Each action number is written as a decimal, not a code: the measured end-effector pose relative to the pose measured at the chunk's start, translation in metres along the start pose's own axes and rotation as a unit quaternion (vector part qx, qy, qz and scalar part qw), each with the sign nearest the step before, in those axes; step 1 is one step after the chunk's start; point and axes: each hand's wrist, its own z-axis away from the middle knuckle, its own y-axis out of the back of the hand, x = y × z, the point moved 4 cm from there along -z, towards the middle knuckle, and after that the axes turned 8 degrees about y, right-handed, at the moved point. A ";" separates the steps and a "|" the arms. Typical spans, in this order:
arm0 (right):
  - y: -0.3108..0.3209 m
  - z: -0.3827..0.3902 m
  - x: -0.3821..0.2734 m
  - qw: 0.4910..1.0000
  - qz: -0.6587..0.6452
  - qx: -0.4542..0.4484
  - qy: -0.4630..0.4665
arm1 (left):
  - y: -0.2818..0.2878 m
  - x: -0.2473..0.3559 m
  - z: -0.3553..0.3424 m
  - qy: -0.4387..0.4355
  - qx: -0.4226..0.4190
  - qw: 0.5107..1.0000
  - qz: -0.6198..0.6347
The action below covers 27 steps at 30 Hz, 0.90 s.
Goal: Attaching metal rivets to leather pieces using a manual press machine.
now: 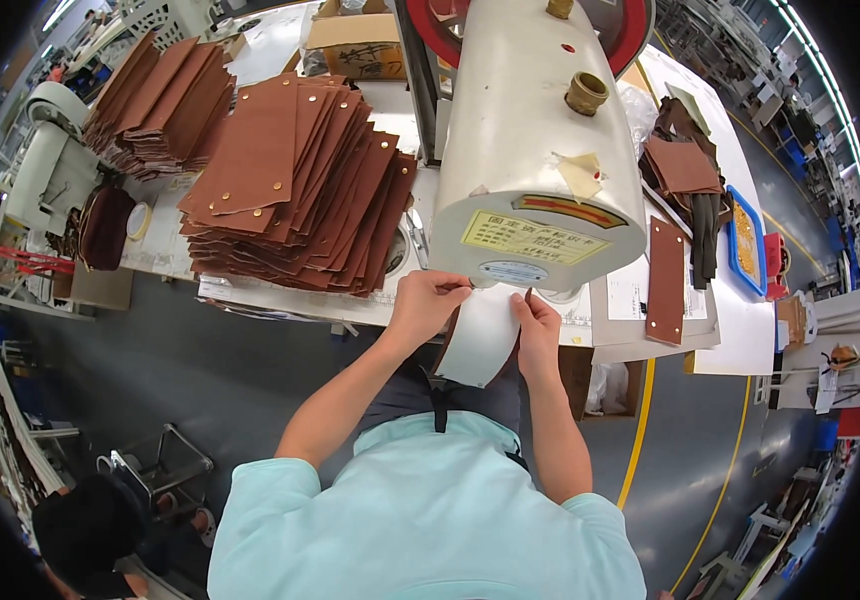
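In front of a large cream-coloured press machine [540, 130], both my hands hold one brown panel with a pale underside [480, 340]. It bends down toward my lap, and its far end is hidden under the machine head. My left hand [422, 306] is closed, thumb and fingertips pinching at the panel's far left edge. Along the right edge, the fingers of my right hand [538, 328] are closed on the same panel. To the left lies a tall stack of brown panels [260, 150] with brass-coloured snap studs. A single studded brown strip [664, 280] rests on the right.
Behind the stack sits another pile of brown panels [165, 105]. A cardboard box [355, 45] is at the back. On the right are dark cloth-like pieces [705, 205] and a blue tray of small golden parts [746, 240]. Another person [90, 535] is at lower left.
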 end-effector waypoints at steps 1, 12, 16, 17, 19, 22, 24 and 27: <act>0.001 -0.001 0.002 1.000 0.000 0.001 0.000 | 0.001 0.001 0.001 0.012 0.005 1.000 -0.002; 0.002 -0.003 0.003 0.999 0.045 -0.015 -0.001 | 0.000 -0.016 -0.011 0.002 -0.001 1.000 -0.008; 0.005 -0.004 0.005 0.999 0.048 -0.023 -0.005 | 0.001 -0.014 -0.015 -0.022 -0.031 0.999 -0.019; 0.006 -0.004 0.004 0.999 0.050 -0.019 -0.006 | 0.001 -0.012 -0.015 -0.021 -0.031 0.999 -0.019; 0.006 -0.005 0.004 0.999 0.052 -0.014 -0.008 | 0.000 -0.011 -0.014 -0.016 -0.025 0.999 -0.012; 0.007 -0.005 0.006 1.000 0.026 -0.005 -0.016 | 0.000 -0.014 -0.014 -0.013 -0.026 0.999 -0.015; 0.008 -0.006 0.007 0.999 0.023 -0.005 -0.026 | -0.001 -0.016 -0.014 -0.014 -0.023 1.000 -0.007; 0.018 -0.008 0.012 0.998 0.040 -0.001 -0.047 | -0.001 -0.018 -0.017 -0.003 -0.025 0.999 -0.026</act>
